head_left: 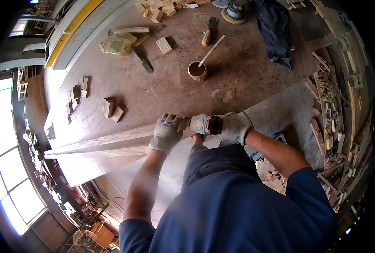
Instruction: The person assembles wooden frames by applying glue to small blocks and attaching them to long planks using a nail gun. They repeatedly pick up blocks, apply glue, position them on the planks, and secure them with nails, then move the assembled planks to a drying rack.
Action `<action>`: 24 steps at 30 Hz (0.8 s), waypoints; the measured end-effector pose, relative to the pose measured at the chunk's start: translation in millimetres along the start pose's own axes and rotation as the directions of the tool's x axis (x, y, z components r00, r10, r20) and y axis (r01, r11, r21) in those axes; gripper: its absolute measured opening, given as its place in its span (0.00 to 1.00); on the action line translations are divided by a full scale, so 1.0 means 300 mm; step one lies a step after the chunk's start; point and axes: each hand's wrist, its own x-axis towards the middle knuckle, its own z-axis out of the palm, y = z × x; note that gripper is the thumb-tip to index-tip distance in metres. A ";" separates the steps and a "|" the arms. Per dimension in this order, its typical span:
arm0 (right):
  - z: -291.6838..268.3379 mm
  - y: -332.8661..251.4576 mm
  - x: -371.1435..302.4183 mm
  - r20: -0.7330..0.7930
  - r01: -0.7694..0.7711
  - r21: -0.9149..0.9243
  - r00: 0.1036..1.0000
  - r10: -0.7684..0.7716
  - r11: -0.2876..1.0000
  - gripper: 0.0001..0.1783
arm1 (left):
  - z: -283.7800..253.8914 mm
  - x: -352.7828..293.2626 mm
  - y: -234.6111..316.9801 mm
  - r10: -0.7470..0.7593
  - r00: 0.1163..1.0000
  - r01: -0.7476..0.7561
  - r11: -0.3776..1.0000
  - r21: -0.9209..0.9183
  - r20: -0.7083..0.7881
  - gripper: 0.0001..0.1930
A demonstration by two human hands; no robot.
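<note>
My left hand (pixel 168 131), in a pale work glove, curls its fingers over the near end of a long wooden piece (pixel 124 138) that runs off to the left along the table edge. Close beside it, my right hand (pixel 234 127), gloved too, is closed around a hand-held power tool (pixel 205 124). The tool has a worn blue-grey body and a black end with red marks; its working tip is hidden. Farther out on the brown table (pixel 162 95) stands a round pot (pixel 197 71) with a stick (pixel 212 49) leaning in it.
Small wood blocks (pixel 108 108) lie at the left. Farther off are a chisel-like tool (pixel 142 60), a yellowish plastic bottle (pixel 116 46), a wide-bladed scraper (pixel 210 31), a sander (pixel 234 13) and dark cloth (pixel 275 31). Racks of wood scraps (pixel 330 114) line the right side.
</note>
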 end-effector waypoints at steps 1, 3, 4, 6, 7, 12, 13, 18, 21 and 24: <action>0.003 0.004 0.000 -0.005 0.015 -0.010 1.000 -0.015 1.000 0.19 | 0.002 0.000 -0.001 0.002 1.000 -0.002 1.000 0.001 -0.002 0.19; 0.008 0.012 0.001 -0.013 0.048 -0.031 0.999 -0.048 0.998 0.20 | 0.007 -0.002 -0.005 0.012 1.000 -0.012 1.000 0.000 -0.013 0.19; 0.006 0.014 -0.001 -0.016 0.049 -0.019 0.999 -0.050 0.999 0.20 | 0.010 -0.003 -0.008 0.018 1.000 -0.018 1.000 0.000 -0.018 0.19; -0.008 0.005 -0.008 -0.022 0.053 0.002 0.998 -0.053 0.999 0.21 | 0.014 -0.005 -0.012 0.015 1.000 -0.015 1.000 0.005 -0.001 0.20; -0.011 0.003 -0.012 -0.022 0.056 -0.003 0.998 -0.056 0.998 0.22 | 0.016 -0.007 -0.015 0.014 1.000 -0.014 1.000 0.008 0.007 0.20; -0.048 -0.013 -0.039 0.002 0.058 -0.095 0.998 -0.058 0.994 0.23 | 0.014 -0.016 -0.006 0.006 1.000 -0.006 1.000 0.023 -0.013 0.18; -0.033 0.002 -0.048 -0.031 0.065 -0.085 0.997 -0.068 0.994 0.22 | 0.010 -0.021 -0.001 0.007 1.000 -0.006 1.000 0.029 -0.026 0.17; -0.053 0.012 -0.064 -0.071 0.119 -0.106 0.989 -0.127 0.987 0.17 | -0.014 -0.038 0.016 -0.012 1.000 0.011 0.999 0.036 0.026 0.25; -0.085 -0.051 -0.043 -0.122 0.067 -0.088 0.990 -0.077 0.994 0.14 | -0.005 -0.047 0.017 0.000 1.000 0.002 0.995 0.097 -0.019 0.23; -0.148 -0.182 -0.005 -0.074 -0.067 0.028 0.995 0.069 0.997 0.15 | -0.012 -0.055 0.035 0.017 0.999 -0.008 0.984 0.176 -0.046 0.19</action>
